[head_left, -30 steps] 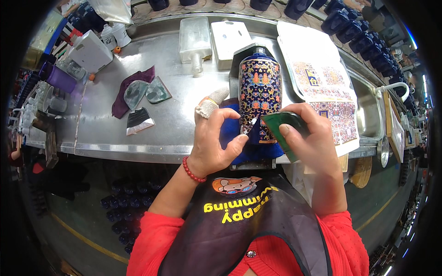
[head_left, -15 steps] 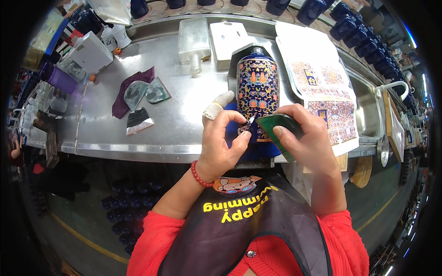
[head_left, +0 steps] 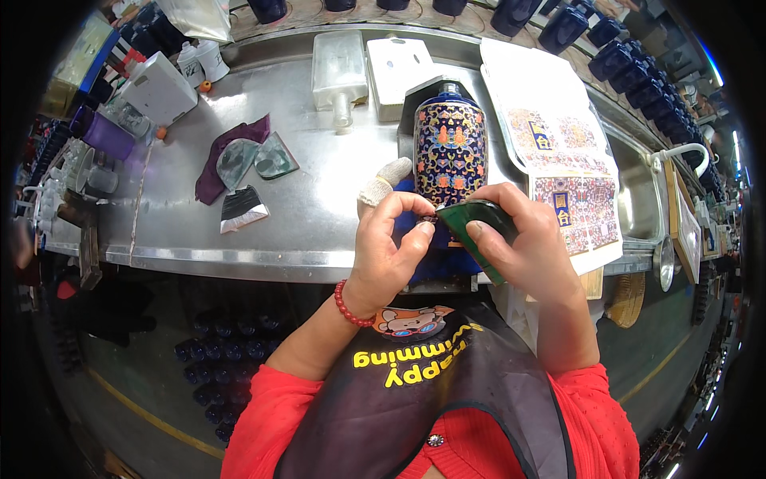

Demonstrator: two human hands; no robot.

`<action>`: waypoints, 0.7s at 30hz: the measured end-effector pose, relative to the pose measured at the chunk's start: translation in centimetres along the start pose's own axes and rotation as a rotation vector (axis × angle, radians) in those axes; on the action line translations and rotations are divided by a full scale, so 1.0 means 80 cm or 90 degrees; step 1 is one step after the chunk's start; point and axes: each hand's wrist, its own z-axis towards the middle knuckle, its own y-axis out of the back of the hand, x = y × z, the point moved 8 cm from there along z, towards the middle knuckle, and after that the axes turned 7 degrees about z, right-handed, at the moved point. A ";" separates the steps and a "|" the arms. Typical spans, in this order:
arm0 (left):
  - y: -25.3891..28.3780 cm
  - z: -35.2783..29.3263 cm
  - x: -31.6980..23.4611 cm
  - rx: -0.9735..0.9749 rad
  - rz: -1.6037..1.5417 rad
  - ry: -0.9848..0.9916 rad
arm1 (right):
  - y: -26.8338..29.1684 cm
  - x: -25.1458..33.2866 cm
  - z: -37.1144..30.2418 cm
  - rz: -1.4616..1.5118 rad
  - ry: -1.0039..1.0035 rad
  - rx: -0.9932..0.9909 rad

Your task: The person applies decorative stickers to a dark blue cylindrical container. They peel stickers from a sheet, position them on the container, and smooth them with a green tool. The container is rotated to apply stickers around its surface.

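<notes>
A dark blue bottle (head_left: 449, 148) covered with a colourful floral pattern lies on its back on the bench, neck pointing away from me. My left hand (head_left: 383, 255) is at its lower left edge, thumb and a fingertip pinched on a small dark patterned scrap of film (head_left: 427, 219). White cloth (head_left: 388, 180) wraps another finger of that hand, which sticks out beside the bottle. In my right hand (head_left: 531, 243) is a flat green scraper (head_left: 461, 227), its corner touching or nearly touching the scrap. The bottle's base is partly hidden by both hands.
Printed pattern sheets (head_left: 574, 207) lie right of the bottle, before a sink (head_left: 638, 199). A clear glass bottle (head_left: 339, 72) and a white box (head_left: 395, 76) stand behind. Leftward on the metal bench (head_left: 295, 199) are a purple cloth (head_left: 211, 176) and several scraper pieces (head_left: 275, 156).
The right hand has brought the scraper slightly left and up, closer to the left fingers. The scrap shows less now between the left fingertips. The bottle appears in nearly the same place.
</notes>
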 end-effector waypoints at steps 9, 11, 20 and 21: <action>-0.006 -0.006 0.011 0.048 -0.080 0.076 | -0.003 -0.002 0.001 0.011 -0.011 -0.003; -0.006 -0.006 0.011 0.047 -0.087 0.069 | -0.004 -0.004 0.001 0.026 -0.023 0.002; -0.005 -0.006 0.009 0.014 -0.119 0.097 | 0.000 0.003 -0.001 0.013 -0.004 0.001; -0.005 -0.006 0.008 0.008 -0.155 0.102 | 0.000 0.002 -0.001 0.012 -0.010 0.002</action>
